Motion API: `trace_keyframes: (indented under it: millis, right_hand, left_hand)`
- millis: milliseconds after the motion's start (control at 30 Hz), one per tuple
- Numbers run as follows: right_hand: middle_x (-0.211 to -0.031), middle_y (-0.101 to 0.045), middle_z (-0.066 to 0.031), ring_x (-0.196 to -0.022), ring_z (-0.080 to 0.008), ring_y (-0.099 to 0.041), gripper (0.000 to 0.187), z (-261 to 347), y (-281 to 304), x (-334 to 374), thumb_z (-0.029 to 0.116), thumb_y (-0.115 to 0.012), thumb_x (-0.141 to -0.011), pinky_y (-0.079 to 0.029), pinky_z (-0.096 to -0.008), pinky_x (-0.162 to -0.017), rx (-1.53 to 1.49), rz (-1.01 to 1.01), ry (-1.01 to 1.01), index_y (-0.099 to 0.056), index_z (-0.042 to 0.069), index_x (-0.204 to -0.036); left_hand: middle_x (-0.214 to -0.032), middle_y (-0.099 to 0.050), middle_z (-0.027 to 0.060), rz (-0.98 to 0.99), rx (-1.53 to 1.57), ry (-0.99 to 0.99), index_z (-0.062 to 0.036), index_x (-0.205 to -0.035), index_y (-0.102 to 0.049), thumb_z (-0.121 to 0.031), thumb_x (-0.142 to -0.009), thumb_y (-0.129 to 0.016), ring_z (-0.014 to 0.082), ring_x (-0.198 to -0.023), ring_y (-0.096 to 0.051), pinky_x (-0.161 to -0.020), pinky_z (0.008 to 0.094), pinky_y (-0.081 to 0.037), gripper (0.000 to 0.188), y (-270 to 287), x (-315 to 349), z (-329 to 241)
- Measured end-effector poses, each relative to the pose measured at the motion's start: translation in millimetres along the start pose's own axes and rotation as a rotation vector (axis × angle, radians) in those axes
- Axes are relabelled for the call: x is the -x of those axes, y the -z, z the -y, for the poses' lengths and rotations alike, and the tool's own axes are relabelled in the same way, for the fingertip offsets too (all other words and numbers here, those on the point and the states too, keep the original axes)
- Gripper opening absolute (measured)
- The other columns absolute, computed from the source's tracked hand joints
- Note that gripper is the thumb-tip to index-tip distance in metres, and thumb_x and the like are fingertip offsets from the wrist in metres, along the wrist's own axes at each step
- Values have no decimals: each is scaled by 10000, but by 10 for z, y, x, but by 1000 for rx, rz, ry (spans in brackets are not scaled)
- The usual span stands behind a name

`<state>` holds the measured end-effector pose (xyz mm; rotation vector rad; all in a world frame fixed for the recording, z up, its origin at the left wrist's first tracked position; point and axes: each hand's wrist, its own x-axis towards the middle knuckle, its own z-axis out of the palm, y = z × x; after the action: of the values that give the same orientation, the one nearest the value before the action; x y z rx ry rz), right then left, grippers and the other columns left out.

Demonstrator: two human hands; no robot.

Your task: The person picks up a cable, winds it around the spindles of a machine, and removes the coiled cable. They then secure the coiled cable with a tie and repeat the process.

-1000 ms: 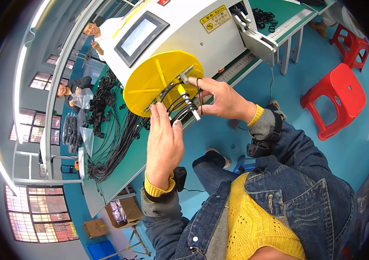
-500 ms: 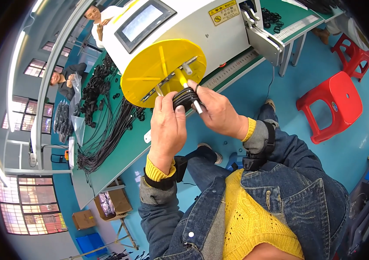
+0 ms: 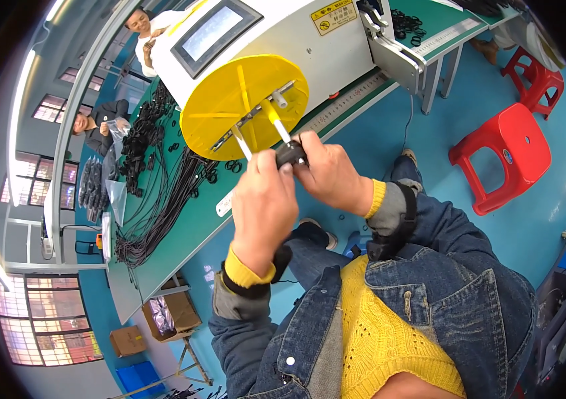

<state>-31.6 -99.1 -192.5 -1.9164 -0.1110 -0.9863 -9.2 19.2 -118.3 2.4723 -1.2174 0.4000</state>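
A small black cable coil [image 3: 289, 154] is pinched between my two hands. My left hand [image 3: 266, 206] closes on its left side, thumb and fingers pressed together. From the right, my right hand [image 3: 333, 174] grips the same coil. The coil sits at the outer ends of two metal rods, one of them a silver rod [image 3: 281, 130]; whether it still rings their tips cannot be made out. Both rods stick out from a yellow round disc [image 3: 213, 90] on the front of a white winding machine [image 3: 289, 43].
The machine stands on a green worktable [image 3: 180, 199]. Loose black cables [image 3: 173, 193] lie to the left. Red plastic stools [image 3: 512, 156] stand on the blue floor at right. Two people are beyond the table; one handles a clear plastic bag [image 3: 118, 128]. Below is a cardboard box [image 3: 170, 316].
The coil has slid outward along the rods, away from the yellow disc, with both hands gripping it. More bare rod shows now. The view has shifted slightly.
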Motion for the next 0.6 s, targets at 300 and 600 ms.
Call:
trace_keyframes:
  millis: [300, 600]
  right_hand:
    - [-627, -559, -165, -579, -362, -558, 176, -368, 172, 624, 77, -580, -724, -441, -406, -491, 179, 482, -1, -469, 7, -841]
    - [-621, -573, -183, -639, -350, -590, 160, -491, 108, 774, 149, -536, -756, -463, -422, -577, 12, 565, -64, -504, -7, -767]
  left_hand:
    - [-874, -526, 187, 204, 386, 115, 28, -987, -456, -147, -819, -537, 346, -663, -548, -574, 383, -456, 254, -655, 853, 147]
    - [-932, -567, 104, 590, 1513, 750, 22, -970, -482, -207, -819, -567, 168, -642, -572, -489, 279, -448, 287, -828, 739, 44]
